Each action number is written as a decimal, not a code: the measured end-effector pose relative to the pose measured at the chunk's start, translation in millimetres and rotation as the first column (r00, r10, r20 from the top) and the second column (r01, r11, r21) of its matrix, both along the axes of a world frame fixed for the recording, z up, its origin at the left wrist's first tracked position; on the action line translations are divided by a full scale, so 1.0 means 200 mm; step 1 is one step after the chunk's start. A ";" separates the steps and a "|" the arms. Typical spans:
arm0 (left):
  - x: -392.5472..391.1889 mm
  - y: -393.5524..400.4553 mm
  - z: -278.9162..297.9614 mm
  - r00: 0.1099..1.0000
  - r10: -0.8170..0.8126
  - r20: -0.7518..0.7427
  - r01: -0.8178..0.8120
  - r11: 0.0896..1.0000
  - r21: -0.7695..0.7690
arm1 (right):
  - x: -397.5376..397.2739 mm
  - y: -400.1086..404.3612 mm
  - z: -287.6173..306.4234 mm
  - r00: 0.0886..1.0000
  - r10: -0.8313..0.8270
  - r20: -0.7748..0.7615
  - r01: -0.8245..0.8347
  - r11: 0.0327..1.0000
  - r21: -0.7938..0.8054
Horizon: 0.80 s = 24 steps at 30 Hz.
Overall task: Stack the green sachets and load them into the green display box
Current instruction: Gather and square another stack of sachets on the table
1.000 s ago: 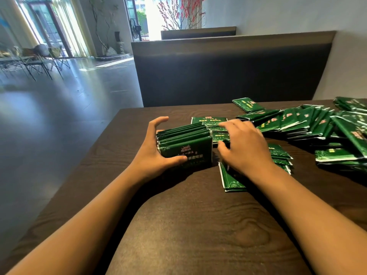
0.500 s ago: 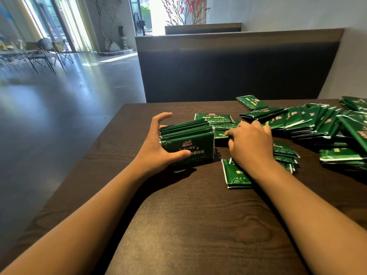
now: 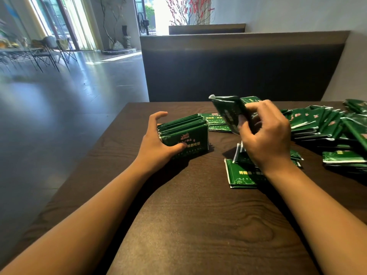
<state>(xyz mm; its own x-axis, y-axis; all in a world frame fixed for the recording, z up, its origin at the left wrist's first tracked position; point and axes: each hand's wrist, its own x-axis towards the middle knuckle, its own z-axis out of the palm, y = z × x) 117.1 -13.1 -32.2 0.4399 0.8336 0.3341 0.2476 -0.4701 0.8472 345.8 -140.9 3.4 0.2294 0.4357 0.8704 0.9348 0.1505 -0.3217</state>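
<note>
An upright row of green sachets point(image 3: 185, 133) stands on edge on the dark wooden table point(image 3: 198, 225). My left hand point(image 3: 156, 143) grips its left end, thumb across the front sachet and fingers behind. Lifted above the table, my right hand point(image 3: 266, 135) pinches a single green sachet point(image 3: 228, 112) that tilts up to the left. Loose sachets point(image 3: 241, 175) lie flat beneath that hand. A big spread of sachets point(image 3: 325, 124) covers the table's right side. A green display box is not in view.
A dark high-backed bench point(image 3: 238, 68) stands just beyond the table's far edge. The table's left edge point(image 3: 99, 139) drops to a shiny grey floor. Chairs and tables point(image 3: 39, 52) stand far off at the left.
My right hand has risen from the flat sachets, lifting one sachet up and to the left. My left hand still holds the upright row in place.
</note>
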 end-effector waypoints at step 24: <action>-0.01 -0.01 0.01 0.978 -0.206 -0.044 0.207 0.978 0.028 | -0.18 0.08 -0.10 0.890 0.361 0.279 -0.137 0.795 -0.591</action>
<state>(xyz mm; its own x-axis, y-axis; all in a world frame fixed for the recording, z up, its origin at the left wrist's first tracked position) 115.7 -15.6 -30.4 0.6151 0.7126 0.3375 0.1760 -0.5414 0.8222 309.3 -125.2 -16.2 -0.2341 0.8537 0.4651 0.9513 0.2999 -0.0716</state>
